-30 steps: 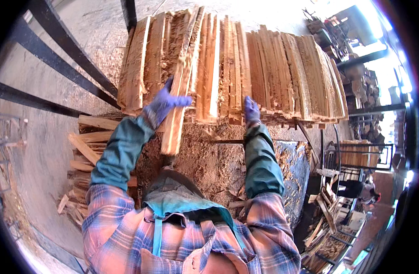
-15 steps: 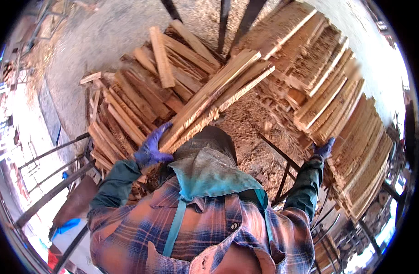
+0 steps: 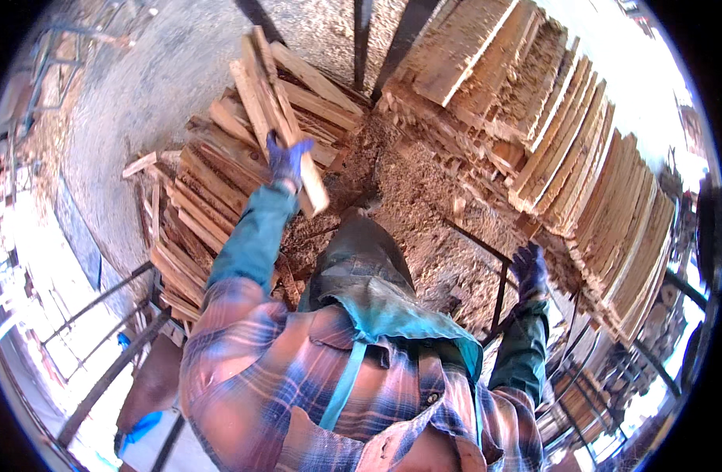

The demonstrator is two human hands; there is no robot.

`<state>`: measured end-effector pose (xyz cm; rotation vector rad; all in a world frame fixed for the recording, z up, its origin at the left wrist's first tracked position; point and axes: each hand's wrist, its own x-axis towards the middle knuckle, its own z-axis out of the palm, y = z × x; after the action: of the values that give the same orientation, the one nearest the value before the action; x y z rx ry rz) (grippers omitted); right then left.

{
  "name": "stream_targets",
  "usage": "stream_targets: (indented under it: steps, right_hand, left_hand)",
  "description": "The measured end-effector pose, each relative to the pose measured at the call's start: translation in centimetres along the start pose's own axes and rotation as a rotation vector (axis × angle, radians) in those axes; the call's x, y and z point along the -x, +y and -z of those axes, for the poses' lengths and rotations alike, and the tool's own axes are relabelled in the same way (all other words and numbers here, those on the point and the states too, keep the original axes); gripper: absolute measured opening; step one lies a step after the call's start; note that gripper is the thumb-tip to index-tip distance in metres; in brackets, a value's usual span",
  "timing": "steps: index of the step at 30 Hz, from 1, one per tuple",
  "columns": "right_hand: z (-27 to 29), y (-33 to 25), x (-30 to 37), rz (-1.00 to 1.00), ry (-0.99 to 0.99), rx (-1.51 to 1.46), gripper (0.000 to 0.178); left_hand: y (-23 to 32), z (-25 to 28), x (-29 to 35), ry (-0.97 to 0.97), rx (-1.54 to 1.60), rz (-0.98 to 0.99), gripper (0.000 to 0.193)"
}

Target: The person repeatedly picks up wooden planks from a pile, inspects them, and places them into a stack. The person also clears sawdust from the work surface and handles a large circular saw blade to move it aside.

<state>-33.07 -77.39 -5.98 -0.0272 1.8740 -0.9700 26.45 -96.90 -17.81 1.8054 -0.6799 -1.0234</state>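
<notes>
My left hand [image 3: 286, 160], in a purple glove, is closed round narrow wooden slats [image 3: 304, 157]. It has them over the far part of the left wood pile [image 3: 211, 185], where their far ends lie among other pieces. Palm and finger undersides are hidden. My right hand [image 3: 528, 271], also gloved, is beside the near side of the right board stack [image 3: 561, 157]. Its fingers point away from me, look extended, and hold nothing that I can see.
Sawdust and wood chips [image 3: 424, 189] cover the ground between the two piles. A dark metal bar [image 3: 479, 241] stands close to my right hand. Dark metal legs [image 3: 362, 43] rise at the far side, and a metal frame [image 3: 113, 358] is at lower left.
My left hand has moved away from me, turning the slats from a rightward slant to one pointing far left over the pile. My right hand has come off the right stack's edge.
</notes>
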Motion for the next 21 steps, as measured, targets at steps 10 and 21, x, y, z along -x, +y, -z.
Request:
stream_targets:
  steps: [10,21]
  right_hand:
    - [-0.6,17.6,16.1,-0.093,-0.057,-0.219,0.044]
    - [2.8,46.8,45.5,0.153,1.675,-1.450,0.037]
  left_hand:
    - [-3.3,-21.0,-0.5,-1.115,-0.866,-0.352,0.073]
    - [-5.9,-13.4,65.3,-3.078,-0.859,0.063,0.039]
